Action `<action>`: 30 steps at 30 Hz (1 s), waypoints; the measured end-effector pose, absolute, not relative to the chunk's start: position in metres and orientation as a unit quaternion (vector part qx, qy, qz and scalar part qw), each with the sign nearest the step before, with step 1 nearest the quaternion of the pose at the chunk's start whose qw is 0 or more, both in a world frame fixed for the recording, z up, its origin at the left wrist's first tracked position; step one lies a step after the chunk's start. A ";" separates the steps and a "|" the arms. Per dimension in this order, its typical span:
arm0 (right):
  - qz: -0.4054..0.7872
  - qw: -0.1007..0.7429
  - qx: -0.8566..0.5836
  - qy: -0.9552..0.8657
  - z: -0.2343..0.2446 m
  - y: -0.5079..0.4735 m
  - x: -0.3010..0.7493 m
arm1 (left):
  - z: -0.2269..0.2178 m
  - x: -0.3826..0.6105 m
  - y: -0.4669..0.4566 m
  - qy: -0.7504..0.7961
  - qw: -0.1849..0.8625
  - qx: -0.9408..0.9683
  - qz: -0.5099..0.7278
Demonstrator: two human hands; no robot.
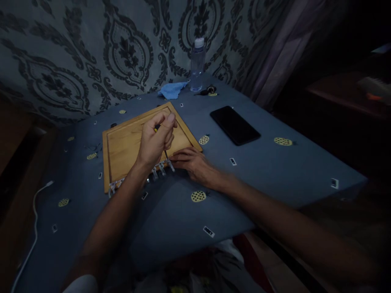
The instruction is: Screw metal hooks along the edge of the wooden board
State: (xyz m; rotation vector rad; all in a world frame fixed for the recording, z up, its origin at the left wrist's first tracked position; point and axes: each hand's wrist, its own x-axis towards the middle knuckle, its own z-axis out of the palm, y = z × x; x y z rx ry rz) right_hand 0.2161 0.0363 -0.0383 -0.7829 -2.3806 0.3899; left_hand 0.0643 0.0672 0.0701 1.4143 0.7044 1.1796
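Note:
My left hand (157, 136) is closed in a fist around a screwdriver (166, 154). A bit of its black and yellow handle shows between the fingers, and its thin shaft points down at a metal hook rail (161, 166). Several hooks of the rail hang over the near edge of a framed wooden board (128, 138); my left forearm hides its middle. My right hand (192, 160) rests at the board's near right corner, fingers stretched out flat beside the rail's right end. Whether those fingertips touch the rail is hard to see.
On the blue patterned tablecloth (262, 175) a black phone (235, 125) lies right of the board. Behind stand a clear bottle (197, 67), a blue cloth (172, 90) and keys (210, 89). A white cable (36, 219) runs along the left side.

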 end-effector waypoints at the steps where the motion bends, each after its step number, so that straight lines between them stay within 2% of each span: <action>1: 0.147 0.299 -0.295 -0.895 -0.038 0.036 0.216 | 0.072 0.062 0.067 0.299 0.548 0.599 0.502; 10: 0.129 0.313 -0.292 -0.895 -0.040 0.036 0.217 | 0.095 0.053 0.055 0.338 0.467 0.612 0.542; 24: 0.115 0.336 -0.280 -0.892 -0.044 0.037 0.216 | 0.070 0.059 0.059 0.288 0.511 0.567 0.579; 30: 0.130 0.319 -0.290 -0.893 -0.043 0.037 0.216 | 0.065 0.061 0.060 0.289 0.507 0.562 0.586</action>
